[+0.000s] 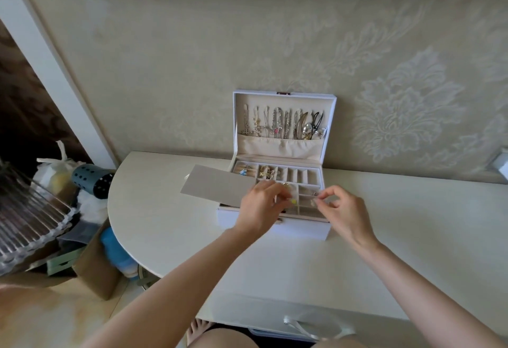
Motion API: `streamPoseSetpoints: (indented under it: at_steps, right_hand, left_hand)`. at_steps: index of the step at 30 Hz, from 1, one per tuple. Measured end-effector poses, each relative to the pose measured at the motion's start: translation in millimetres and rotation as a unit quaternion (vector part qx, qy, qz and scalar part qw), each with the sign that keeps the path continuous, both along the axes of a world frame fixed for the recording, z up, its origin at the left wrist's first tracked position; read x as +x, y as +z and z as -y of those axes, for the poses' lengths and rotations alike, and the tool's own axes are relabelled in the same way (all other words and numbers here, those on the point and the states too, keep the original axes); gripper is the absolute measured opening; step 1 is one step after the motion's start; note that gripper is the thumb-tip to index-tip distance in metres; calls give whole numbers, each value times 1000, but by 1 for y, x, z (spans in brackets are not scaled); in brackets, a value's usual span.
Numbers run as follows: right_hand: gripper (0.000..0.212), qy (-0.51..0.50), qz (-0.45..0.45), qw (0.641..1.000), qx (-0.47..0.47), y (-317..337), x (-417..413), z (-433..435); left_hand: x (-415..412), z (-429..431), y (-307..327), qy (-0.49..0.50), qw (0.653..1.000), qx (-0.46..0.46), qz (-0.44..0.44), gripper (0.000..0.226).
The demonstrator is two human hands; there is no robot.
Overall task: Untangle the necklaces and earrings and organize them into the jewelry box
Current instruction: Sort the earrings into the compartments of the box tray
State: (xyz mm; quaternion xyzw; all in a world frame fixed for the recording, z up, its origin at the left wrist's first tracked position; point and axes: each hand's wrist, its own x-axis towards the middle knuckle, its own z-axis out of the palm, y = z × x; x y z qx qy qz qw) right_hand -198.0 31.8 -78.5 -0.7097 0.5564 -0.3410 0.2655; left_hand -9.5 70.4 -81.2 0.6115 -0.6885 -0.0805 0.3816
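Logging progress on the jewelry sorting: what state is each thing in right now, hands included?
jewelry box: open.
lid: upright.
necklaces: hanging in a row inside the lid.
tray: compartments partly filled.
grey panel: lying across the box's left front, overhanging.
left hand: fingers curled over the tray; any hold hidden.
right hand: pinches a small piece above the tray.

The white jewelry box (pixel 302 230) stands open, lid upright. Inside its lid the necklaces (pixel 277 125) hang in a row. The earrings (pixel 265 173) lie in its rear tray compartments, and one small earring (pixel 315 200) is pinched above its front compartments.
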Motion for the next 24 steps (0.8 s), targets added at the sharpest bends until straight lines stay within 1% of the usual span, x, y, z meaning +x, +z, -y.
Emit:
streamPoseSetpoints:
  at_steps: [3, 5, 7, 8, 11, 12, 14, 16, 18, 21, 24]
  right_hand:
    - [11, -10, -45, 999, -9, 5, -1, 11]
    - [12, -4, -85, 996, -10, 10, 1, 16]
    - [13, 1, -126, 992, -11, 13, 3, 19]
    - [12, -3, -131, 991, -16, 13, 3, 19]
    - [6, 9, -84, 994, -65, 12, 4, 9]
    - [3, 31, -63, 994, -86, 10, 8, 2]
    - [2, 98, -37, 988, -109, 5, 20, -18]
    - [5, 173, -46, 979, -99, -3, 35, -37]
    - [13, 232, -76, 967, -76, -15, 50, -50]
    - [24, 263, -120, 956, -48, -32, 70, -57]
    - [33, 286, -170, 942, -36, -40, 86, -58]
  left_hand:
    - [-16, 26, 7, -5, 999, -3, 34, 13]
    - [-21, 36, 7, -8, 998, 16, 53, 17]
    - [-20, 39, 5, -8, 996, 34, 77, 21]
    - [-18, 36, 4, -1, 997, 29, 75, 22]
    - [-3, 9, -1, 41, 998, -42, 16, 16]
    - [3, -3, -4, 59, 996, -64, -8, 14]
    - [17, -28, -12, 104, 990, -65, -62, 12]
    - [33, -51, -22, 140, 984, -31, -103, 16]
    - [50, -68, -29, 148, 983, 13, -108, 26]
    - [73, -84, -37, 119, 987, 92, -55, 37]
    - [84, -89, -45, 75, 986, 150, 9, 37]
